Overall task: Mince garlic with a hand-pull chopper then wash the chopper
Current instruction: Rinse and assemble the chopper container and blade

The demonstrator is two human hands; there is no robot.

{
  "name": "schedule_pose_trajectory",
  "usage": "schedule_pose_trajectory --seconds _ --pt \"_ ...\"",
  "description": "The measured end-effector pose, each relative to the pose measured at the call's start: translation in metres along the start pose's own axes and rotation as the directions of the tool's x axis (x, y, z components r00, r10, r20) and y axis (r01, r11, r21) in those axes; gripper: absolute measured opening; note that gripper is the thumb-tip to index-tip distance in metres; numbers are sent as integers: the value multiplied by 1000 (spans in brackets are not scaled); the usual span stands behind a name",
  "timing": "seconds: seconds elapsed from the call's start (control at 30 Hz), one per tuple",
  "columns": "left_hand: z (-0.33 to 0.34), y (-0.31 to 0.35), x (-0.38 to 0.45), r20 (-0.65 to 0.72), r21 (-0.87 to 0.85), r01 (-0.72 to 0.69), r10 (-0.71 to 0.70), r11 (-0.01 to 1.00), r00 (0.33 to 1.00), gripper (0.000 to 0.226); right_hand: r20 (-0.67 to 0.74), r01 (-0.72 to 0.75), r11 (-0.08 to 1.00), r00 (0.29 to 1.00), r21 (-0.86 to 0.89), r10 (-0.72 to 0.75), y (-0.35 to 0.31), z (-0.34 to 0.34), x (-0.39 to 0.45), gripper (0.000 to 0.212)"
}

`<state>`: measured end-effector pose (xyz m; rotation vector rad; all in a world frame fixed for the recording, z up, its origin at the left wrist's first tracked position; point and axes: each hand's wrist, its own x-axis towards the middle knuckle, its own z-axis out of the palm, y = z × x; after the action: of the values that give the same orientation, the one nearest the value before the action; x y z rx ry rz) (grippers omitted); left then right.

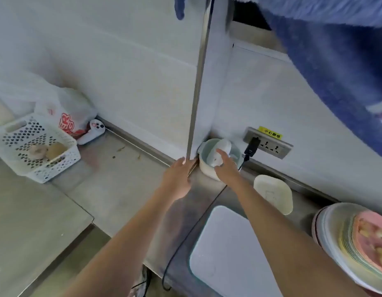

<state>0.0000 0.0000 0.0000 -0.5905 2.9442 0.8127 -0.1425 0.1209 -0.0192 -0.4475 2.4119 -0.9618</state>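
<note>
1. Steel counter (130, 189) running along tiled wall; chopper (218, 156) sitting in corner, near socket (268, 145).
2. Right hand (227, 168) reaching onto chopper lid, fingers extended, not yet gripping; left hand (178, 179) hovering relaxed, holding nothing.
3. Risk: snagging cord (242, 162), tipping chopper while lifting.

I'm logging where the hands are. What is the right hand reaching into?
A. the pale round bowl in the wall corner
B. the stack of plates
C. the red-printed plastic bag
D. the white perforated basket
A: the right hand is at the pale round bowl in the corner beside the wall socket.
</note>
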Motion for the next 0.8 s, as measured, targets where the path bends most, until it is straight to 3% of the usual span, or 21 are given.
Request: schedule_pose_trajectory --seconds 0.2,0.27,0.33,0.43,0.47,0.53,0.6,0.67,0.73,0.8 --pt "7 -16 1 59 -176 85 -76 981 995 55 -7 -145 989 989 -6 145 1 11 24 57" --pt "10 -19 5 102 -269 108 -83 957 991 47 -160 -112 994 981 -7 109 4 18 30 41" --pt "10 -20 9 148 -366 150 -101 918 984 38 -354 -109 993 928 35 114 3 22 31 31" --pt "5 -11 19 255 -504 290 -180 814 950 18 -527 -42 967 832 252 173 -9 23 16 24" --pt "2 -6 22 302 -583 367 -227 725 926 11 -536 18 947 828 322 166 -14 22 6 21" --pt "-5 5 28 455 -725 543 -297 424 839 22 -503 113 902 855 417 125 -23 21 -16 16" --pt "-5 8 36 547 -806 581 -234 114 804 41 -435 90 888 891 451 130 -26 22 -37 11" --pt "1 8 40 564 -823 544 -125 -162 816 40 -328 3 878 928 479 176 -22 22 -49 9" --pt "10 9 44 569 -807 506 -168 -305 805 34 -170 -75 874 969 481 176 -16 16 -54 11" --pt "20 5 46 577 -808 479 -294 -343 762 36 -11 -107 896 992 431 124 -12 5 -56 17"
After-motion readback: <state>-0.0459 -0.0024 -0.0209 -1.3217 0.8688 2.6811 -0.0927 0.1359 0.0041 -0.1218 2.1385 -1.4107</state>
